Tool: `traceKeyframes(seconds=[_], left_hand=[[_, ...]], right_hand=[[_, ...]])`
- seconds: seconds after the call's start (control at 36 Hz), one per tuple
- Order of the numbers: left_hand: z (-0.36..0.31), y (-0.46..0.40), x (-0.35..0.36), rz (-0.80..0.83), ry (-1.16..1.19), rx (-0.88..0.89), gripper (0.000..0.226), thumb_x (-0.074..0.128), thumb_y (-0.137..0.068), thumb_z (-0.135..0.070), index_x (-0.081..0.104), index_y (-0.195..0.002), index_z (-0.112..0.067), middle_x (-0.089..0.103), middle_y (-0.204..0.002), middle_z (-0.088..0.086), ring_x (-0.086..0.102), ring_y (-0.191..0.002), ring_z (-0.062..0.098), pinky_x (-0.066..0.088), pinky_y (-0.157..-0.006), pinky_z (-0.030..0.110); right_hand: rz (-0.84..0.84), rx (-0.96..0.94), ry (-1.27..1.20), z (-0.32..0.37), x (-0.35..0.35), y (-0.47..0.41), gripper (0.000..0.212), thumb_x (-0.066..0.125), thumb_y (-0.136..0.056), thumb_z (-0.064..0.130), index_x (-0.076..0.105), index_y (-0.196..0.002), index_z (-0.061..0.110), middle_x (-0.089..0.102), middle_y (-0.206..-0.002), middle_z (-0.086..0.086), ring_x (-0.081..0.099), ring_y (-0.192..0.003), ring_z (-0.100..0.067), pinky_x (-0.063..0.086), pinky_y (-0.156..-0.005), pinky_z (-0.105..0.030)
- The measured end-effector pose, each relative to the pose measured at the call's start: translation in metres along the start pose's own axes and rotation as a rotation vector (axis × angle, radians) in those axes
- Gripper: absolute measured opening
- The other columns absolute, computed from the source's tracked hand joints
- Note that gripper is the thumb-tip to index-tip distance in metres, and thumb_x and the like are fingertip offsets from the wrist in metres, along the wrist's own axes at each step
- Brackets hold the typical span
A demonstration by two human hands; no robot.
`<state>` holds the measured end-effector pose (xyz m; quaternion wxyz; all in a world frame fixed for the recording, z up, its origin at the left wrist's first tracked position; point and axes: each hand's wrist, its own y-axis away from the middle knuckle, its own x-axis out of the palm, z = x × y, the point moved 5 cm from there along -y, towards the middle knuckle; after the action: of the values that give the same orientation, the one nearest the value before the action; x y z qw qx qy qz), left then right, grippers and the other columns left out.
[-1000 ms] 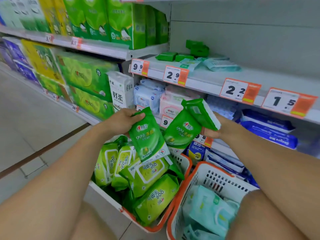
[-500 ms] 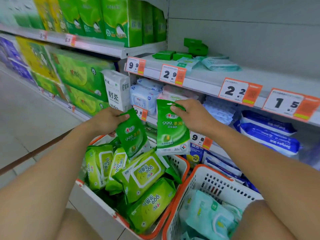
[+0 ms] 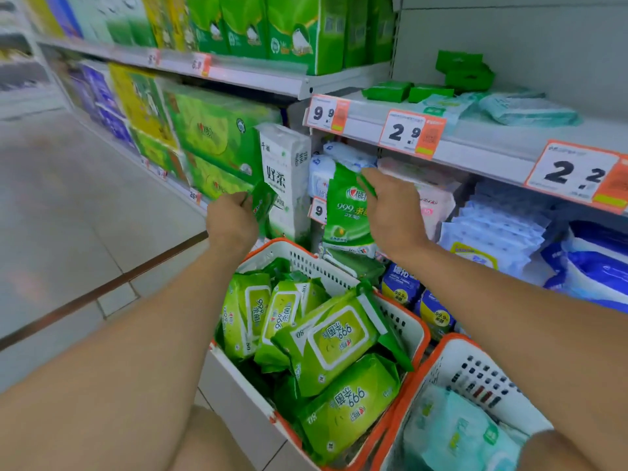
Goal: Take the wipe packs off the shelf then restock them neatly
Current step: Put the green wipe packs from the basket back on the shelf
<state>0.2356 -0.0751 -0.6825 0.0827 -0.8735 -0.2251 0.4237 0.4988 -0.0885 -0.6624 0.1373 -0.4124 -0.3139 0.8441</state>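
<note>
My right hand (image 3: 390,212) pinches the top of a green 999 wipe pack (image 3: 345,212), which hangs upright in front of the lower shelf's packs. My left hand (image 3: 232,222) grips a second green wipe pack (image 3: 263,202), seen edge-on beside a white tissue pack (image 3: 285,178). Below both hands, a white basket with an orange rim (image 3: 413,328) holds several light-green wipe packs (image 3: 334,338). On the grey shelf (image 3: 475,137) above lie a few small dark-green packs (image 3: 428,91) and pale teal packs (image 3: 526,110).
A second orange-rimmed basket (image 3: 482,375) at the lower right holds pale teal packs. Price tags (image 3: 411,132) line the shelf edge. Blue and white packs (image 3: 503,229) fill the lower shelf to the right. Large green tissue bales (image 3: 217,130) stand on the shelves at left, beside the tiled aisle floor.
Both hands have risen away from the basket toward the shelf. The right hand's pack now hangs in front of the lower shelf; the left hand's pack has turned edge-on.
</note>
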Motion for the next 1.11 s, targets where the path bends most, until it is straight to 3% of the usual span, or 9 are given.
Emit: traceKeyframes(seconds=[0.17,0.25,0.33,0.5,0.69,0.78,0.89,1.0,1.11], left_hand=[[0.019,-0.005,0.043,0.159,0.003,-0.006,0.036,0.044,-0.103,-0.012,0.06,-0.135,-0.008,0.064,-0.126,0.024,0.062,-0.108,0.041,0.05,-0.088,0.04],[0.013,0.017,0.081,0.626,-0.23,0.134,0.041,0.044,-0.103,-0.01,0.049,-0.144,-0.016,0.05,-0.144,0.006,0.053,-0.123,0.025,0.042,-0.097,0.025],[0.029,0.048,0.11,1.116,-0.559,0.197,0.048,0.045,-0.104,-0.031,0.037,-0.151,-0.021,0.028,-0.16,0.004,0.031,-0.144,0.022,0.027,-0.114,0.03],[0.014,0.015,0.102,0.848,-0.327,0.156,0.03,0.047,-0.102,-0.019,0.063,-0.127,-0.013,0.06,-0.122,0.007,0.057,-0.102,0.022,0.045,-0.082,0.015],[-0.106,-0.033,0.037,0.285,0.251,0.255,0.01,0.066,-0.092,-0.028,0.069,-0.101,-0.023,0.069,-0.09,-0.004,0.066,-0.081,0.015,0.045,-0.064,0.021],[-0.184,-0.048,0.031,0.28,0.205,0.504,0.03,0.069,-0.088,-0.035,0.064,-0.116,-0.024,0.068,-0.104,-0.004,0.065,-0.093,0.016,0.052,-0.083,0.031],[-0.254,-0.071,0.053,0.357,-0.151,0.705,0.053,0.058,-0.093,-0.049,0.051,-0.139,-0.023,0.057,-0.137,0.005,0.053,-0.125,0.025,0.042,-0.1,0.033],[-0.262,-0.099,0.101,0.59,-0.566,0.636,0.068,0.02,-0.1,-0.063,0.035,-0.152,-0.022,0.032,-0.159,0.007,0.031,-0.145,0.028,0.026,-0.118,0.041],[-0.267,-0.13,0.127,0.632,-0.57,0.503,0.096,0.012,-0.083,-0.085,0.035,-0.152,-0.023,0.033,-0.159,0.007,0.032,-0.144,0.03,0.028,-0.116,0.045]], right_hand=[[0.484,-0.246,0.094,0.014,0.069,0.016,0.053,0.04,-0.082,0.004,0.064,-0.129,0.007,0.067,-0.11,-0.021,0.061,-0.101,-0.034,0.049,-0.085,-0.041],[0.901,-0.012,0.177,-0.02,0.108,0.04,0.041,0.051,-0.093,0.032,0.065,-0.129,0.019,0.063,-0.125,-0.014,0.063,-0.109,-0.029,0.051,-0.093,-0.039],[1.141,0.047,0.24,-0.053,0.129,0.066,0.052,0.069,-0.089,0.02,0.055,-0.139,0.023,0.053,-0.143,-0.006,0.053,-0.127,-0.026,0.044,-0.106,-0.04],[0.73,0.467,-0.179,-0.082,0.097,0.031,0.039,0.058,-0.084,-0.005,0.073,-0.111,0.018,0.071,-0.111,-0.002,0.066,-0.112,-0.019,0.052,-0.093,-0.029],[0.271,0.224,-0.311,-0.005,-0.023,-0.048,0.029,0.061,-0.088,0.0,0.071,-0.084,0.027,0.069,-0.079,0.009,0.066,-0.073,-0.008,0.053,-0.067,-0.024],[-0.018,0.11,-0.34,0.021,-0.087,-0.089,0.023,0.069,-0.079,0.002,0.07,-0.077,0.025,0.069,-0.07,0.002,0.063,-0.063,-0.01,0.054,-0.062,-0.029],[0.086,0.14,0.147,-0.005,-0.116,-0.149,0.024,0.076,-0.072,0.021,0.069,-0.095,0.021,0.07,-0.092,0.001,0.065,-0.086,-0.016,0.055,-0.079,-0.032],[0.283,0.278,0.478,-0.073,-0.115,-0.196,0.066,0.081,-0.073,0.038,0.055,-0.129,0.013,0.058,-0.129,-0.013,0.056,-0.116,-0.031,0.05,-0.096,-0.036],[0.249,0.367,0.603,-0.125,-0.128,-0.241,0.105,0.083,-0.068,0.052,0.026,-0.152,0.025,0.039,-0.146,-0.014,0.041,-0.133,-0.038,0.043,-0.107,-0.041]])
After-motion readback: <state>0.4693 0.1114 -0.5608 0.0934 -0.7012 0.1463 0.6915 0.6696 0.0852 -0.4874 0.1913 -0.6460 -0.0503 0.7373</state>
